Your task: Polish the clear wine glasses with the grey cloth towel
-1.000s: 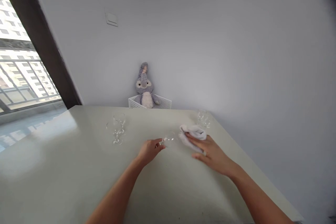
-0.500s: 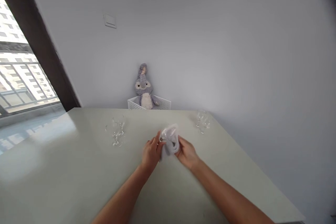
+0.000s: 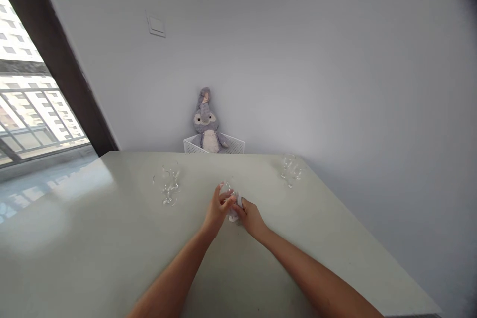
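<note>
My left hand (image 3: 215, 212) is closed round a clear stemmed glass (image 3: 227, 188), whose rounded bowl shows above the fingers. Against the glass, my right hand (image 3: 253, 217) pinches a white cloth (image 3: 233, 218); a fold of it hangs below the fingers. Both hands meet just over the middle of the table, and the fingers cover much of the glass and cloth. To the left stand a few clear stemmed glasses (image 3: 169, 201), overlapping each other. More stemmed glasses (image 3: 289, 185) are grouped on the right near the table's far edge.
The pale, glossy table (image 3: 122, 253) reaches the grey wall (image 3: 335, 59). Behind its far edge a grey plush toy (image 3: 209, 141) sits in a white perforated basket (image 3: 236, 146). At the left is a dark-framed opening (image 3: 63, 54) with a railing outside.
The white cloth, spread between my hands before, is now bunched lower and mostly hidden. My right hand has moved left and closer to the left one; the glass bowl now shows.
</note>
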Demonstrator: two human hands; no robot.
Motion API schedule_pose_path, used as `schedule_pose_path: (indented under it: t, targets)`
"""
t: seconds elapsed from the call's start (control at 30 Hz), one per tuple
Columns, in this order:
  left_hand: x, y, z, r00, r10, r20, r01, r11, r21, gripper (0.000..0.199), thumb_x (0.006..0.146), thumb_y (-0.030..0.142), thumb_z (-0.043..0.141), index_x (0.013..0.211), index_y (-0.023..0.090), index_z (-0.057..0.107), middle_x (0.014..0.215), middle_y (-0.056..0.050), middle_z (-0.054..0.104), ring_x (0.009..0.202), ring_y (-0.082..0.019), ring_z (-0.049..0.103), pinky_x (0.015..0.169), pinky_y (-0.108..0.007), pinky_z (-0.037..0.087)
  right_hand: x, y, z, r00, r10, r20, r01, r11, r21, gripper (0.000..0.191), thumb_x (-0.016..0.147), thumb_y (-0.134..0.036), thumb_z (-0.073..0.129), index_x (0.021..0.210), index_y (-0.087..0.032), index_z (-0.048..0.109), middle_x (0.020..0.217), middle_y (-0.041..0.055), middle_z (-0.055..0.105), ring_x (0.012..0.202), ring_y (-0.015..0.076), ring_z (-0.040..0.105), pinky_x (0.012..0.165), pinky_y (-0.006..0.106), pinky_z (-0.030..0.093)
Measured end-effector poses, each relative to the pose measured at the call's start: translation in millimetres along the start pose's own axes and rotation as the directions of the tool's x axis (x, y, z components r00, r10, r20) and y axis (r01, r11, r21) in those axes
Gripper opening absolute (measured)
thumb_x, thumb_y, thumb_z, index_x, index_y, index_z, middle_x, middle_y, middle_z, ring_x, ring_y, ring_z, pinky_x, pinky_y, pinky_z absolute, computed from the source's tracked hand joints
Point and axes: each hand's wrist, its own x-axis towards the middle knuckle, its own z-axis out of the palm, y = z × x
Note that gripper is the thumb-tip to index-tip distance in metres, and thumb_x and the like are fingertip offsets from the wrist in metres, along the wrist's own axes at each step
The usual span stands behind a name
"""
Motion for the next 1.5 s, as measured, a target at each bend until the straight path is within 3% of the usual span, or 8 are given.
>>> schedule_pose_path:
  t: [0.17, 0.3, 0.43, 0.53, 0.63, 0.83, 1.03, 1.5]
  targets:
    - [-3, 3, 2.2, 0.989, -0.147, -0.006, 0.138, 0.943, -0.304, 0.054, 0.066, 0.039, 0.067, 0.111, 0.02, 0.042, 0.099, -0.011, 0.062, 0.089, -0.019, 0.06, 0.079, -0.035, 0.046, -14, 7, 1, 0.953, -0.299, 0.039, 0.256, 0.731, -0.632, 0.028, 0.086, -0.017, 0.039, 0.109, -0.01, 0.054, 0.096, 0.0159, 0.063, 0.084, 0.0245, 0.057, 0.072, 0.036, 0.04]
    - [3, 4, -6.2, 0.977, -0.087, -0.194, 0.027, 0.955, -0.295, 0.053, 0.068, 0.038, 0.065, 0.111, 0.022, 0.039, 0.101, -0.009, 0.059, 0.086, -0.018, 0.061, 0.078, -0.035, 0.048, -38, 6, 2, 0.825, -0.526, 0.207, 0.511, 0.538, -0.67, 0.04, 0.081, -0.013, 0.046, 0.122, -0.016, 0.046, 0.115, 0.0133, 0.056, 0.105, 0.0277, 0.048, 0.088, 0.044, 0.033]
    - [10, 14, -19.2, 0.877, 0.226, -0.425, -0.297, 0.949, -0.107, 0.058, 0.069, 0.034, 0.065, 0.117, 0.027, 0.034, 0.119, -0.012, 0.049, 0.1, -0.02, 0.057, 0.085, -0.037, 0.045, -59, -11, -15, 0.815, -0.459, 0.352, 0.578, 0.61, -0.542, 0.055, 0.074, -0.049, 0.057, 0.122, -0.026, 0.044, 0.116, 0.0075, 0.056, 0.09, 0.0258, 0.055, 0.075, 0.039, 0.04]
    - [4, 16, -13.9, 0.802, 0.434, -0.409, -0.466, 0.884, 0.024, 0.061, 0.07, 0.03, 0.065, 0.12, 0.028, 0.031, 0.124, -0.012, 0.045, 0.11, -0.023, 0.051, 0.09, -0.041, 0.041, -55, -28, -35, 0.895, -0.367, 0.252, 0.446, 0.738, -0.507, 0.041, 0.082, -0.051, 0.044, 0.113, -0.025, 0.052, 0.103, 0.0055, 0.061, 0.078, 0.0183, 0.057, 0.064, 0.029, 0.04]
    - [-14, 8, 5.3, 0.833, 0.513, -0.21, -0.52, 0.854, 0.026, 0.06, 0.071, 0.025, 0.064, 0.122, 0.027, 0.031, 0.123, -0.011, 0.046, 0.111, -0.023, 0.05, 0.093, -0.043, 0.038, -38, -34, -45, 0.969, -0.243, 0.032, 0.225, 0.831, -0.509, 0.038, 0.085, -0.042, 0.043, 0.115, -0.021, 0.051, 0.089, 0.0067, 0.063, 0.074, 0.0173, 0.058, 0.06, 0.026, 0.037]
    - [-36, -6, 29.2, 0.867, 0.438, 0.236, -0.465, 0.882, 0.071, 0.07, 0.071, 0.026, 0.064, 0.129, 0.027, 0.027, 0.13, -0.014, 0.042, 0.122, -0.026, 0.039, 0.099, -0.046, 0.032, -20, 12, -50, 0.998, -0.021, -0.055, -0.004, 0.906, -0.424, 0.022, 0.082, -0.031, 0.044, 0.09, -0.023, 0.064, 0.08, 0.0043, 0.067, 0.071, 0.0175, 0.06, 0.061, 0.024, 0.036]
    - [-19, -2, 18.7, 0.929, 0.369, -0.034, -0.366, 0.928, 0.069, 0.051, 0.079, 0.029, 0.054, 0.125, 0.025, 0.031, 0.12, -0.012, 0.048, 0.11, -0.02, 0.049, 0.095, -0.043, 0.036, -12, 93, -113, 0.876, 0.35, -0.332, -0.45, 0.842, -0.297, 0.034, 0.082, -0.035, 0.038, 0.067, -0.017, 0.062, 0.065, 0.0056, 0.064, 0.063, 0.017, 0.058, 0.058, 0.024, 0.035]
    - [-5, -6, 7.0, 0.976, 0.105, -0.192, -0.129, 0.984, -0.119, 0.042, 0.073, 0.028, 0.058, 0.11, 0.02, 0.041, 0.09, -0.005, 0.061, 0.087, -0.016, 0.06, 0.087, -0.039, 0.042, 6, 145, -145, 0.787, 0.489, -0.376, -0.587, 0.78, -0.215, 0.033, 0.078, -0.035, 0.042, 0.054, -0.017, 0.057, 0.06, 0.0055, 0.062, 0.056, 0.0156, 0.055, 0.05, 0.023, 0.033]
